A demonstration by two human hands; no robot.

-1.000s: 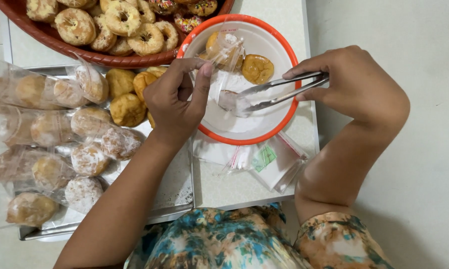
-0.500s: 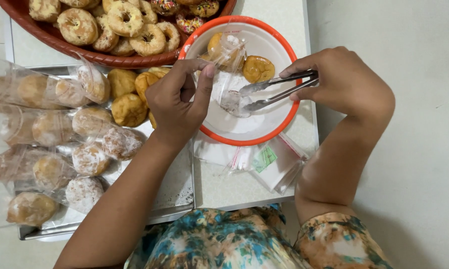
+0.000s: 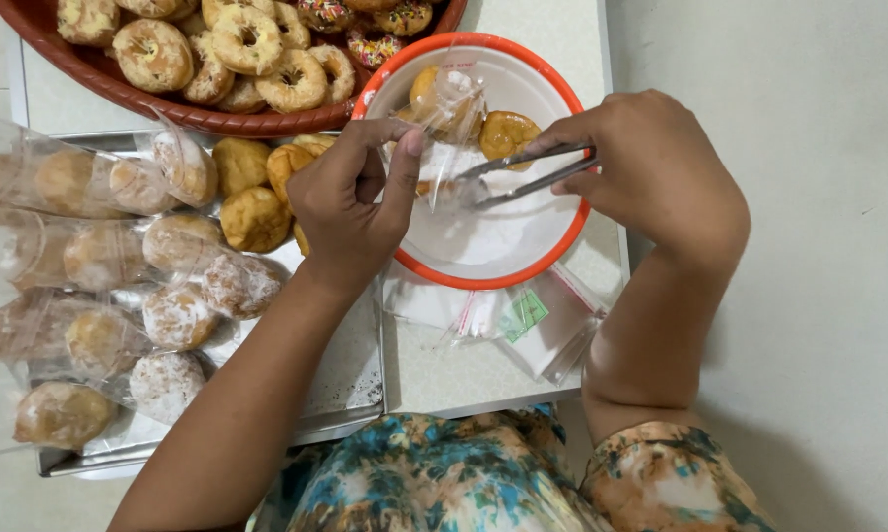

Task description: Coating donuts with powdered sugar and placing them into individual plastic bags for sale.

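two hands | left hand [image 3: 350,202] – clear bag [image 3: 444,118] | right hand [image 3: 651,167] – metal tongs [image 3: 523,172]

A pale speckled tabletop [image 3: 552,30] stands over a plain light-grey floor [image 3: 809,246] (evenly, softly lit).

Orange-rimmed white bowl [image 3: 574,229] (silver tongs [image 3: 523,172])
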